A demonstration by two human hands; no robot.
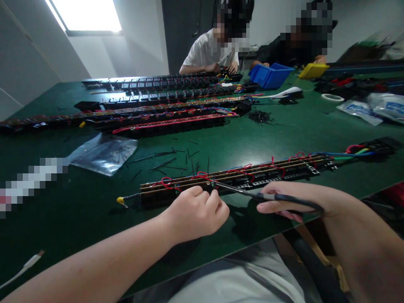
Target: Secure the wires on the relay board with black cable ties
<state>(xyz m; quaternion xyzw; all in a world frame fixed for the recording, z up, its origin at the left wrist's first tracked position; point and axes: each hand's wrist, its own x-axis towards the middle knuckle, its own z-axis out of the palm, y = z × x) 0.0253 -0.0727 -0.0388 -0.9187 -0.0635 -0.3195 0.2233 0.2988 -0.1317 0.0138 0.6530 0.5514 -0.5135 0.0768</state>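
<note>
A long black power strip housing (296, 168) lies across the table before me, with brass-coloured rails and looped red wires along its top. My left hand (198, 210) is closed against its near side, left of the middle. Whatever its fingertips pinch is hidden. In my right hand (284, 202) are long-nose pliers (243, 191) with dark handles. Their thin tip points left, at the red wires just above my left fingers. A thin black cable tie (208, 164) sticks up from the housing there. A yellow-capped lead (120, 200) comes out of the left end.
Loose black cable ties (162, 164) and a clear plastic bag (104, 153) lie beyond the housing. Several similar strips (170, 99) stretch across the back. Two people work there beside a blue bin (271, 75). A white cable (30, 263) lies at lower left.
</note>
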